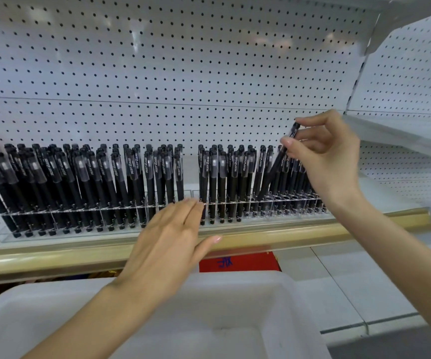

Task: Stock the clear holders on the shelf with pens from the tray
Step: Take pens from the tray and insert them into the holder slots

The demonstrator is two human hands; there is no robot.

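The right hand [331, 154] pinches a pen [276, 165] by its cap, at the right of the frame. The pen leans, with its lower end at the right holder [281, 215]. I think it is best to turn it upright over a free slot and lower it slowly, so the neighbours do not tip. The left hand [167, 242], fingers straight, touches the holder fronts at centre. The tray [274, 288] is at the bottom.
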